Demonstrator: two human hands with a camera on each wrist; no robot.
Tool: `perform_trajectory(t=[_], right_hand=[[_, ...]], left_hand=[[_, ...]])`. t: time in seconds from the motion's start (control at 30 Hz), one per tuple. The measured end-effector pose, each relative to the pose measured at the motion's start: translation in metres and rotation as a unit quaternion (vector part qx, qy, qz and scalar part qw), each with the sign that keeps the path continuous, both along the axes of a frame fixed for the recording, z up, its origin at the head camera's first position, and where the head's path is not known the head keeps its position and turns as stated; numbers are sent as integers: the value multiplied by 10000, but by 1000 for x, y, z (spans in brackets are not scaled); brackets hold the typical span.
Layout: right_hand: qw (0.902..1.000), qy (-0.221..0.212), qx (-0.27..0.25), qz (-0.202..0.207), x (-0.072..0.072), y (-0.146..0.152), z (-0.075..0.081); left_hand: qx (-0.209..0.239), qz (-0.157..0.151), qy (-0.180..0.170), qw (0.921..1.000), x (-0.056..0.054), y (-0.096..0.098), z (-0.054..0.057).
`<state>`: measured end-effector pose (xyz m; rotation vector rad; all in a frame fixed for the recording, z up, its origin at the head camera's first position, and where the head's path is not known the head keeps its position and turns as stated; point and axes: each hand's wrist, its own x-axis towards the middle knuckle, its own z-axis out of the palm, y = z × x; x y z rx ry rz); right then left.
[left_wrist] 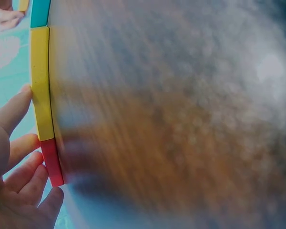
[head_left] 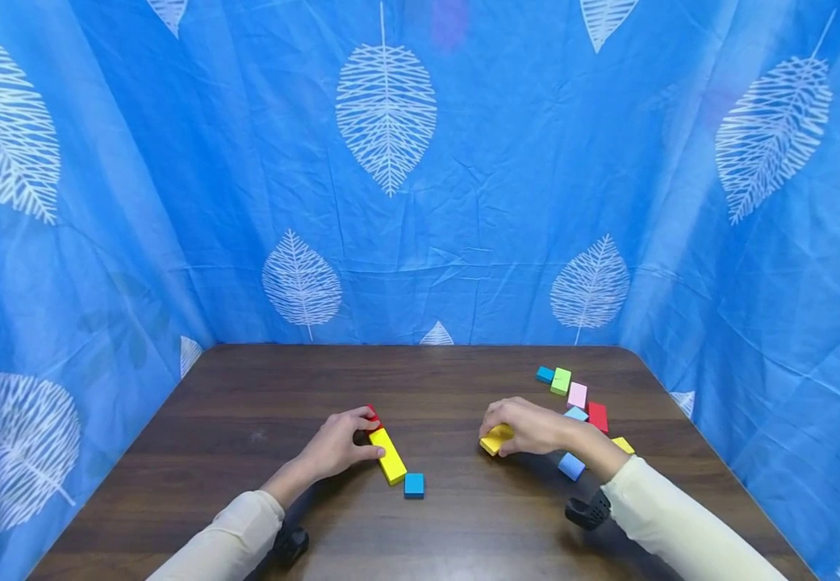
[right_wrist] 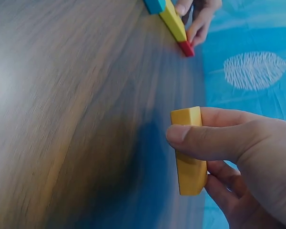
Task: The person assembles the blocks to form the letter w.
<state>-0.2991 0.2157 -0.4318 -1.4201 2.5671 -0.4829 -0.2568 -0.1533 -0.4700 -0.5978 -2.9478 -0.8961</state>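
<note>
On the left part of the table, a red block (left_wrist: 52, 163), a long yellow block (head_left: 388, 456) and a blue block (head_left: 414, 486) form a slanting row, end to end. My left hand (head_left: 336, 442) rests along the row's left side, its thumb touching the yellow block and its fingertips against the red one. In the head view those fingers partly cover the red block. My right hand (head_left: 524, 426) pinches another yellow block (right_wrist: 189, 167) between thumb and fingers, to the right of the row. The right wrist view shows the thumb lying across this block's face.
Loose blocks lie behind and beside my right forearm: a small blue one (head_left: 545, 374), a green one (head_left: 561, 381), a pink one (head_left: 577, 395), a red one (head_left: 598, 417), a light blue one (head_left: 571, 466) and others. A patterned blue curtain (head_left: 449, 202) surrounds the wooden table (head_left: 260, 484).
</note>
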Motion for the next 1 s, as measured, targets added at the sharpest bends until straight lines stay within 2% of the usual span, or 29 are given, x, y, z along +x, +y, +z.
perform_trajectory(t=[0.13, 0.4, 0.57, 0.83, 1.0], right_hand=[[9999, -133, 32, 64, -1, -17, 1], [9990, -112, 24, 433, 1, -51, -7], [9989, -124, 200, 408, 3, -69, -10], [9973, -12, 388, 631, 4, -88, -14], [9969, -94, 418, 659, 6, -92, -16]], left_hand=[[-10, 11, -9, 10000, -1, 0, -1], [61, 50, -73, 9999, 0, 0, 0], [60, 37, -58, 10000, -1, 0, 0], [41, 14, -42, 10000, -2, 0, 0], [37, 12, -29, 10000, -2, 0, -1]])
